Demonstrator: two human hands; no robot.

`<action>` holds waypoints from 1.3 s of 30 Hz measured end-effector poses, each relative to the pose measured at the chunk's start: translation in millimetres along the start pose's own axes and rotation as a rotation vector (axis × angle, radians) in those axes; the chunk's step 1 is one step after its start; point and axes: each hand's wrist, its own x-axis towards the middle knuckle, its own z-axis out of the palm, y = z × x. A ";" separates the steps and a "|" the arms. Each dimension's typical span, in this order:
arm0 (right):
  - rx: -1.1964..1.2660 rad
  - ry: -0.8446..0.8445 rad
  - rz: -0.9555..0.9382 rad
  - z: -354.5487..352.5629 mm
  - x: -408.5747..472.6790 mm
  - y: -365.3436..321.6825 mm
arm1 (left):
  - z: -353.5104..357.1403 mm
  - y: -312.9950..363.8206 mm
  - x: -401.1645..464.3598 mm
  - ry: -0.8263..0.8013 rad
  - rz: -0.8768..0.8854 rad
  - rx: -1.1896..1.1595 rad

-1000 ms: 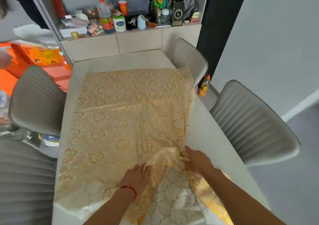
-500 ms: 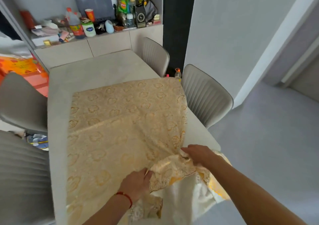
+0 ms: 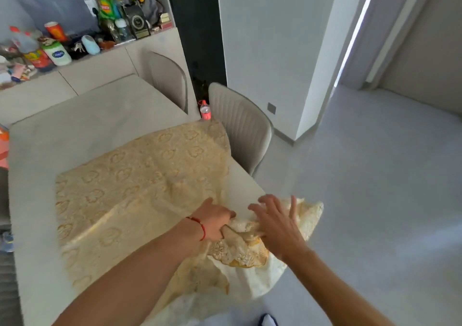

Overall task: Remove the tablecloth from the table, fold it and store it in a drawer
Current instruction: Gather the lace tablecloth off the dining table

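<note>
A cream and gold lace tablecloth (image 3: pixel 140 183) lies partly pulled across the pale table (image 3: pixel 82 123), bunched at the near right corner and hanging over the edge. My left hand (image 3: pixel 215 222), with a red string at the wrist, is closed on the bunched cloth. Beside it, my right hand (image 3: pixel 277 222) rests on the gathered lace with its fingers spread. The far half of the table is bare. No drawer front is clearly identifiable, though cabinet fronts (image 3: pixel 100 71) stand behind the table.
Two grey ribbed chairs (image 3: pixel 240 123) (image 3: pixel 170 78) stand along the table's right side, a small bottle (image 3: pixel 205 111) on the floor between them. A cluttered counter (image 3: pixel 57 51) with bottles and packets runs behind. Grey floor (image 3: pixel 375 175) stretches right toward a doorway.
The cloth has slid further toward the near right corner, baring more of the table. My hands have come closer together, the right hand opening flat. The view has swung right.
</note>
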 end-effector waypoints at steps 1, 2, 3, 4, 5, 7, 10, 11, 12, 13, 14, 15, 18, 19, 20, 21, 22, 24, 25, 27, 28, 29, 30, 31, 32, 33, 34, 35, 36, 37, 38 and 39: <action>0.091 -0.022 0.249 10.3 -11.6 11.9 | 3.2 3.3 -1.9 0.029 -0.045 -0.029; 0.251 -0.062 0.511 19.4 -23.1 22.7 | 6.7 5.0 -3.9 0.042 -0.091 -0.062; 0.484 -0.098 0.766 27.8 -34.1 33.1 | 8.9 6.3 -5.3 0.045 -0.143 -0.105; 0.760 -0.127 0.977 36.2 -44.4 42.5 | 10.4 7.5 -6.2 0.056 -0.192 -0.155; 1.030 -0.168 1.145 43.2 -52.6 49.8 | 9.8 9.3 -7.3 0.072 -0.237 -0.211; 1.521 -0.215 1.390 54.3 -60.4 55.1 | 5.4 13.1 -10.2 0.081 -0.286 -0.308; 2.209 0.026 1.473 63.6 -54.2 55.0 | 2.7 19.9 -17.7 0.041 -0.263 -0.359; 2.367 0.125 1.476 62.3 -50.4 55.6 | 3.9 22.6 -21.9 0.038 -0.255 -0.372; 2.473 0.205 1.489 60.9 -45.8 58.0 | 5.3 24.6 -26.1 0.041 -0.253 -0.389; 2.553 0.253 1.519 59.6 -41.1 61.7 | 6.3 25.7 -30.3 0.046 -0.257 -0.401; 2.618 0.263 1.556 59.7 -37.7 65.2 | 7.4 26.1 -34.2 0.053 -0.266 -0.404; 2.679 0.269 1.599 61.1 -34.6 69.5 | 8.2 26.2 -38.0 0.058 -0.278 -0.404; 2.667 0.180 1.636 66.2 -26.8 77.5 | 9.1 26.7 -49.6 0.076 -0.278 -0.445; 2.604 0.077 1.626 68.5 -24.6 77.0 | 9.8 27.8 -53.5 0.080 -0.274 -0.461; 2.525 -0.023 1.610 69.1 -24.1 73.5 | 10.4 28.3 -57.7 0.084 -0.280 -0.472; 2.482 -0.091 1.570 69.2 -22.3 67.8 | 10.7 27.9 -61.4 0.088 -0.294 -0.480; 2.421 -0.106 1.562 73.5 -23.9 63.0 | 11.1 27.3 -64.9 0.091 -0.308 -0.493; 2.291 -0.072 1.486 75.6 -25.6 54.1 | 10.0 24.8 -70.3 0.095 -0.317 -0.511; 2.326 -0.026 1.473 78.4 -27.0 55.8 | 9.1 22.9 -72.6 0.085 -0.314 -0.514; 2.306 0.099 1.461 87.2 -23.7 65.2 | 6.0 19.7 -76.0 0.062 -0.308 -0.503; 2.206 0.136 1.401 83.7 -21.7 69.3 | 4.2 18.6 -77.0 0.048 -0.305 -0.489; 2.120 0.114 1.408 80.2 -16.2 76.4 | 2.5 18.0 -77.3 0.035 -0.298 -0.473; 2.049 0.126 1.446 78.6 -10.9 87.1 | 1.4 18.6 -77.5 0.026 -0.285 -0.450; 1.975 0.164 1.478 72.1 -4.1 97.4 | 0.5 20.6 -77.0 0.020 -0.269 -0.426; 1.850 0.212 1.459 61.0 1.6 105.7 | 0.4 22.7 -75.5 0.017 -0.262 -0.408; 1.771 0.202 1.393 51.6 12.9 113.3 | 1.5 24.1 -73.7 0.013 -0.264 -0.396; 1.681 0.205 1.279 39.7 23.1 115.5 | 2.8 24.9 -71.6 0.008 -0.272 -0.394; 1.591 0.166 1.151 27.4 32.5 115.2 | 4.3 25.8 -69.3 0.003 -0.287 -0.401; 1.561 0.187 1.074 15.2 42.5 111.2 | 6.1 25.8 -66.3 -0.006 -0.308 -0.402; 1.536 0.197 1.012 2.3 50.6 101.9 | 6.9 26.4 -63.2 -0.014 -0.326 -0.400; 1.479 0.201 0.931 -7.2 59.9 91.8 | 6.9 27.7 -59.9 -0.017 -0.338 -0.398; 1.408 0.193 0.837 -16.4 70.6 79.1 | 6.1 28.9 -56.2 -0.010 -0.342 -0.400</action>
